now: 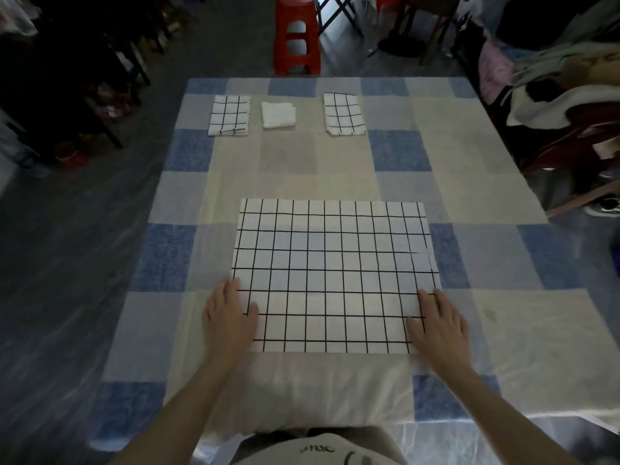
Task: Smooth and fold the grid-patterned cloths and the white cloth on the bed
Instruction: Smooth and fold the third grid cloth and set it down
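Note:
A large white cloth with a black grid [332, 273] lies spread flat on the bed [436, 156] in front of me. My left hand [229, 313] rests flat on its near left corner, fingers straight. On the near right corner my right hand [436, 322] lies flat the same way. At the far end of the bed lie two folded grid cloths, one at the left [229, 115] and one further right [344, 113]. Between them sits a folded white cloth [278, 114].
The bed has a blue, grey and cream checked cover. A red plastic stool [297, 35] stands beyond its far edge. A heap of clothes [563, 82] sits to the right, dark furniture [84, 72] to the left.

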The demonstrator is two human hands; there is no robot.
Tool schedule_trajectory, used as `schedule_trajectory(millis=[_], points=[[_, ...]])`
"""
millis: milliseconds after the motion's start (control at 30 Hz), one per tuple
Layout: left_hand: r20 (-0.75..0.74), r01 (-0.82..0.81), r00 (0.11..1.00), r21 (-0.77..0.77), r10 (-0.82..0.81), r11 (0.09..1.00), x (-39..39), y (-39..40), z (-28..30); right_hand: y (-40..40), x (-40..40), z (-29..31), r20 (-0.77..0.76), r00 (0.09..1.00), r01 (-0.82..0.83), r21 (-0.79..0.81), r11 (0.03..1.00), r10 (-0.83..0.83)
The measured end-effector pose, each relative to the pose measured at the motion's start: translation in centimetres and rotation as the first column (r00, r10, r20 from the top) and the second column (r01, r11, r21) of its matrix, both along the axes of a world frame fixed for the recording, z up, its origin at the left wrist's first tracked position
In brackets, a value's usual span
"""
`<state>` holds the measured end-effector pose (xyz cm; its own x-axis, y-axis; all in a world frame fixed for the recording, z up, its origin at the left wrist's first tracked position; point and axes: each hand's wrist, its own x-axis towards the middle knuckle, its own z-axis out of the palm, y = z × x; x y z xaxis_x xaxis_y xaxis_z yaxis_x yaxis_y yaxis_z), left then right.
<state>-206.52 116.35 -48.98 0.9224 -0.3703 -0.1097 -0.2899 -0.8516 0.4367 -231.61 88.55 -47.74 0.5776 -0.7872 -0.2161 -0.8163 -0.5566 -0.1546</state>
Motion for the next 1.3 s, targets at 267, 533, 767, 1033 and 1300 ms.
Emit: schedule_trajectory(millis=[267, 533, 767, 1033, 1300], points=[[-0.214, -0.268, 0.950, -0.200, 0.225, 0.942, 5.0, -5.2, 0.9, -4.1, 5.5, 2.5, 0.017, 0.968, 0.243, 0.198, 0.950, -0.251], [-0.462, -0.513, 0.801, -0.198, 0.382, 0.836, 8.2, -5.9, 1.7, -8.5, 7.8, 2.5, 0.251, 0.750, 0.438, 0.504, 0.744, -0.612], [-0.540, -0.528, 0.775, -0.267, 0.329, 0.806, 10.0, -6.2, 3.4, -11.7, 7.8, 3.0, 0.229, 0.745, 0.430, 0.552, 0.714, -0.626], [-0.337, -0.431, 0.901, -0.618, 0.274, 0.657, 14.3, -10.5, 10.0, -16.2, 9.3, 7.6, 0.485, 0.605, 0.283, 0.611, 0.739, -0.632], [-0.137, -0.131, 0.990, -0.717, 0.045, 0.684, 11.3, -6.9, 11.1, -13.3, 4.6, 9.6, 0.637, 0.621, 0.178, 0.453, 0.874, -0.457]])
